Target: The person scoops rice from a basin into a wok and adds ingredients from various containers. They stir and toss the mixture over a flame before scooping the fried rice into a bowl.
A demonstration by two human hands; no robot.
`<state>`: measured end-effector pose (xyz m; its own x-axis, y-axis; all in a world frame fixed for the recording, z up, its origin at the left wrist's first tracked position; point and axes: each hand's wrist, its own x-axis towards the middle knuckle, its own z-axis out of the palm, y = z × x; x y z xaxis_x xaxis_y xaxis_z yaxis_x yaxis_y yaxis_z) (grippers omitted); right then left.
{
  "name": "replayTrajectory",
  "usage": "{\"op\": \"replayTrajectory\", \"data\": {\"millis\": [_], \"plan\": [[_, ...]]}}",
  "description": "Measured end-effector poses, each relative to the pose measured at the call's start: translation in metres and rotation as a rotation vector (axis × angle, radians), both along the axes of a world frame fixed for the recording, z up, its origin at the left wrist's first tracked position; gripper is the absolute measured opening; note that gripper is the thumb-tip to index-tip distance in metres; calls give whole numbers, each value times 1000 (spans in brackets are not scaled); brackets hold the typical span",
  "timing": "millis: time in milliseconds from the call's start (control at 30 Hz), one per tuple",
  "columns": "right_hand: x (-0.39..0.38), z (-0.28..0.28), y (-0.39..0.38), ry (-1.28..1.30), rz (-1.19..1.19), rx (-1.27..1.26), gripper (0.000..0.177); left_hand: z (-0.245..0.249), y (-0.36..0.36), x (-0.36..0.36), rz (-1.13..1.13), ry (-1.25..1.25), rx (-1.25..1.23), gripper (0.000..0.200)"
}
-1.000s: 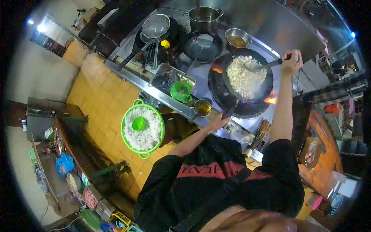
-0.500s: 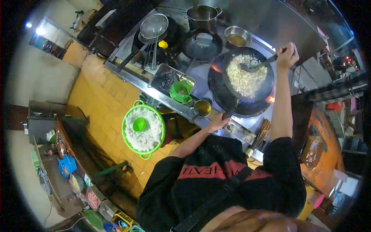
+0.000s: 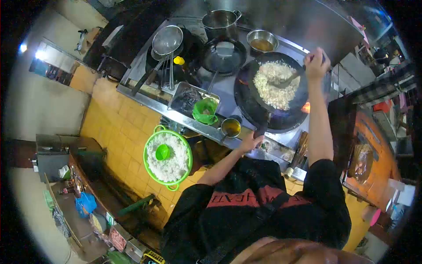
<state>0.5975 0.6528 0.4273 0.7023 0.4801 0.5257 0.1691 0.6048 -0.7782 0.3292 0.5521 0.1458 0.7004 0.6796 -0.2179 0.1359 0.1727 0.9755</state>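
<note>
My right hand (image 3: 317,64) is closed round the handle of a dark cooking ladle (image 3: 286,82), its head down in the rice. White and yellowish fried rice (image 3: 278,97) lies in a black wok (image 3: 254,97) over a burner, with flame showing at the wok's side. Lower down, my left hand (image 3: 251,143) grips the wok's handle (image 3: 262,127) near the stove's front edge. A metal cup of yellow oil (image 3: 231,127) stands just left of that handle. The exact shape of the ladle's head is partly hidden by rice.
Left of the wok are a frying pan (image 3: 224,64), a tray (image 3: 178,102) with a green bag (image 3: 205,111), and a strainer (image 3: 167,40). Behind stand a pot (image 3: 220,21) and a steel bowl (image 3: 262,41). A green basket of white rice (image 3: 190,165) stands left of me.
The ladle's head has shifted within the rice, and the rice is spread differently. My right hand stays on the ladle and my left on the wok handle. The camera view has turned slightly.
</note>
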Motion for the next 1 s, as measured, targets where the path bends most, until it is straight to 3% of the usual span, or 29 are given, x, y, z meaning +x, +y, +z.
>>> {"op": "replayTrajectory", "data": {"millis": [67, 167, 200, 300, 333, 433, 467, 500, 567, 600, 667, 733, 800, 900, 933, 967, 1000], "plan": [[0, -3, -10, -22, 83, -50, 26, -14, -6, 0, -22, -2, -200, 29], [-24, -2, -20, -196, -354, -9, 33, 27, -4, -4, -55, 23, -158, 32], [-17, -13, -27, -287, -184, -24, 34, 17, -6, -3, -24, 48, -86, 32], [-16, 9, -30, -209, -138, -68, 33, 16, -4, -5, -49, 169, -164, 31], [-18, 25, -39, 42, 56, -49, 34, 11, -2, -4, -73, 57, -50, 33], [-31, 5, -40, -32, -69, 96, 34, 21, -6, -1, 4, 109, -208, 32], [-18, -31, -27, -11, -13, 162, 32, -15, -4, 0, -47, 71, -201, 30], [-13, -19, -29, -136, -20, 67, 29, -8, -3, 1, -60, 80, -207, 30], [-15, 1, -29, -58, 46, 36, 32, 3, -5, -1, -20, 25, -258, 26], [-17, 1, -35, -55, 41, 40, 32, -9, -5, 1, -18, 130, -137, 28], [-19, 5, -42, -90, 146, 174, 34, -13, -1, 6, -9, 20, -187, 32], [-14, -28, -34, -95, 132, 142, 35, 0, -6, -4, 1, 29, -184, 35], [-9, -12, -21, -189, 24, -27, 35, 3, -5, -1, -37, 70, -215, 38], [-30, 14, -51, 66, 86, 10, 37, -13, -4, 0, -39, 24, -222, 39], [-35, -2, -62, 6, 119, 91, 38, 30, -5, 1, 7, -82, 37, 33], [-35, -27, -69, 15, 111, 76, 38, 28, -9, -2, 0, -73, 22, 33], [-34, -53, -77, -72, 107, 9, 39, 20, -7, -3, -57, -1, -156, 30]]}}
